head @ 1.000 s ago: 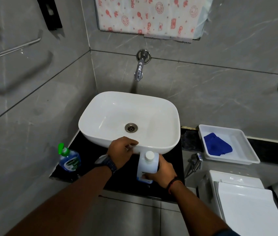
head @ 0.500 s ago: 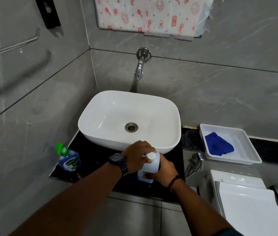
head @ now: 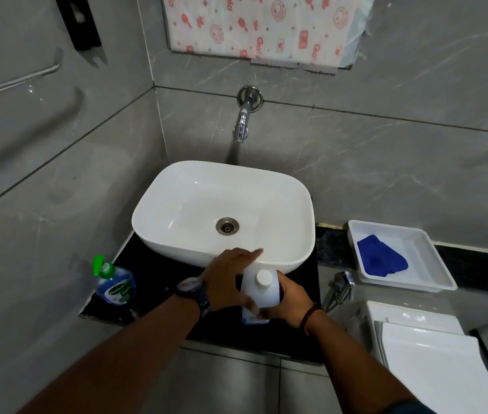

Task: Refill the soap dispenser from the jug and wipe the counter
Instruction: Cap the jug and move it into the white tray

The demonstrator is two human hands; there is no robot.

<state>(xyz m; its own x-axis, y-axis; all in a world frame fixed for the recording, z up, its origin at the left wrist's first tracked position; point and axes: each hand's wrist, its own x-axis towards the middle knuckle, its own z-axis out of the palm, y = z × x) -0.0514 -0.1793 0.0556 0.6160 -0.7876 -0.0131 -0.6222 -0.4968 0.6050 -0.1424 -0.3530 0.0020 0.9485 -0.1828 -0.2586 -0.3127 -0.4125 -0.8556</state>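
Note:
A white jug with a white cap stands upright on the black counter, in front of the basin. My right hand grips the jug's right side. My left hand lies against the jug's left side, fingers stretched out, thumb on its front. The soap dispenser, blue with a green pump, stands at the counter's left end, untouched. A blue cloth lies in a white tray to the right.
A white basin fills the back of the counter under a wall tap. A small chrome tap sticks out right of the counter. A white toilet cistern is at lower right.
My left hand moved from the basin's front edge over to the jug and now lies along its left side. My right hand has stayed on the jug.

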